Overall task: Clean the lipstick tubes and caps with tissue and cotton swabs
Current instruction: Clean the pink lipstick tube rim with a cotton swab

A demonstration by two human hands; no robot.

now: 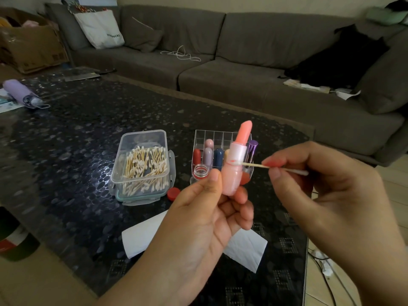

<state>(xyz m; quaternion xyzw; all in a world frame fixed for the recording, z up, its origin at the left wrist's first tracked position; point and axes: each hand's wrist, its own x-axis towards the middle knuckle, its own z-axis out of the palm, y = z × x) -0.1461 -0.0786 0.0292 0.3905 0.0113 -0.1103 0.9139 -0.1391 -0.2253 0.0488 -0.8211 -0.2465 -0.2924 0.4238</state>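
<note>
A left hand [212, 208] is gripping an upright pink lipstick tube [235, 171] above the tissue [141, 237], while the right hand [320, 184] is pinching a cotton swab [260, 166] crosswise against its collar; beyond the tube, the organizer [212, 138] is holding more.

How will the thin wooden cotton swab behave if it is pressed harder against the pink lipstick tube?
The thin wooden cotton swab looks slender, so it would probably bend or snap. The right hand pinches it mid-shaft, which likely stiffens it. Its tip may slide on the glossy pink lipstick tube.
</note>
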